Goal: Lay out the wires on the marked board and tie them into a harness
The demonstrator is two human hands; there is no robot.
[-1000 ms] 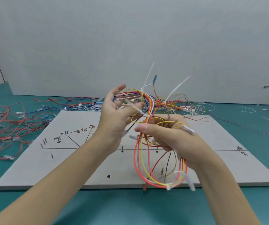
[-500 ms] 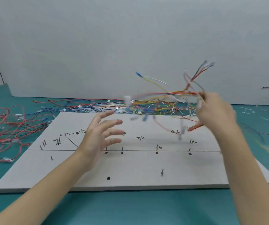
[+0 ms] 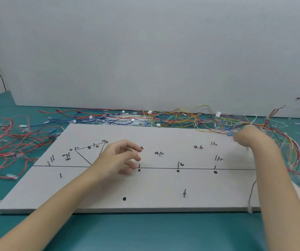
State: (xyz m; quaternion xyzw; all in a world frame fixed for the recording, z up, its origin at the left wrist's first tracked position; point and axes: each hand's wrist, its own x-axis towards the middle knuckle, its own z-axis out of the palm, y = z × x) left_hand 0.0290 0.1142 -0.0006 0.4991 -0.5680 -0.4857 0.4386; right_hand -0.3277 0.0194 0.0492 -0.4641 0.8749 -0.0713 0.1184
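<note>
The grey marked board (image 3: pixel 163 189) lies flat on the teal table, with black lines, dots and handwritten labels on it. My left hand (image 3: pixel 122 157) hovers over the board's middle, fingers relaxed and holding nothing. My right hand (image 3: pixel 250 140) is blurred at the board's far right corner. Its fingers curl on a tied bundle of red, yellow and blue wires (image 3: pixel 288 147), which drapes off the board's right edge. A thin strand with a white end (image 3: pixel 250 198) hangs beside my right forearm.
A tangle of loose coloured wires with white connectors (image 3: pixel 145 117) runs along the board's far edge against the grey wall. Loose red wires (image 3: pixel 6 142) spread over the table on the left. Cut white tie scraps (image 3: pixel 279 124) lie at the far right.
My left hand let go of the bundle and dropped over the board. My right hand swung the bundle right and down to the board's far right corner.
</note>
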